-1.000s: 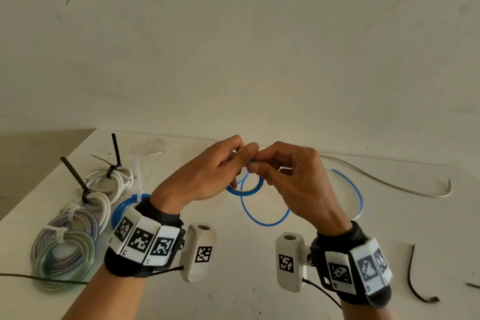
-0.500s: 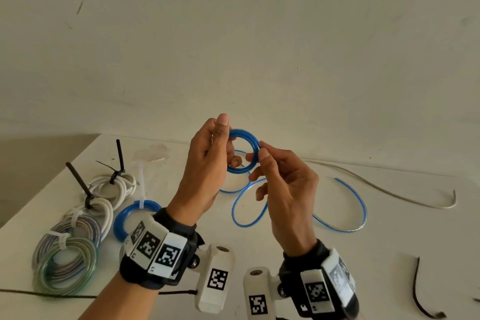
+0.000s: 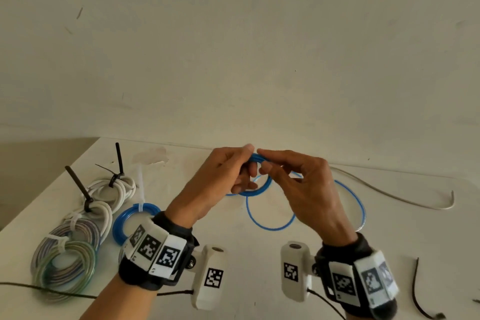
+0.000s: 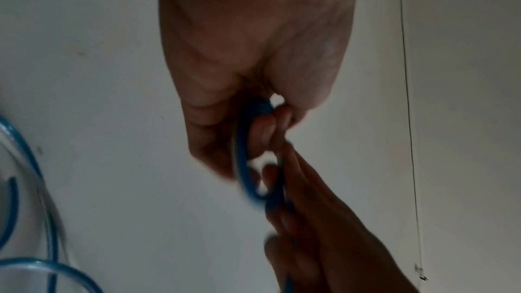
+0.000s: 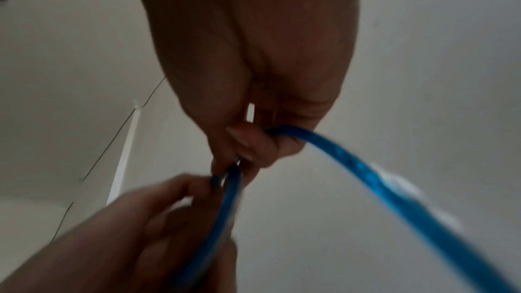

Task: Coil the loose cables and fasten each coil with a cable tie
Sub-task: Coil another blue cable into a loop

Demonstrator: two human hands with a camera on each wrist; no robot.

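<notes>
A thin blue cable (image 3: pixel 270 226) is partly wound into a small coil (image 3: pixel 257 191) held above the white table (image 3: pixel 233 262). My left hand (image 3: pixel 220 179) grips the coil (image 4: pixel 242 153), fingers curled round its loops. My right hand (image 3: pixel 298 184) pinches the cable (image 5: pixel 366 177) at the coil's top. The rest of the cable trails in loose loops on the table behind my right hand.
At the left lie several tied coils: a blue one (image 3: pixel 135 218), white ones with black ties (image 3: pixel 114 189) and a greenish one (image 3: pixel 65 265). A loose white cable (image 3: pixel 389 195) runs along the back right. A short dark tie (image 3: pixel 418 293) lies at the right front.
Both hands have come down from a raised pose and turned palm-down. The coil now lies flatter between them, and the right hand has moved over its top.
</notes>
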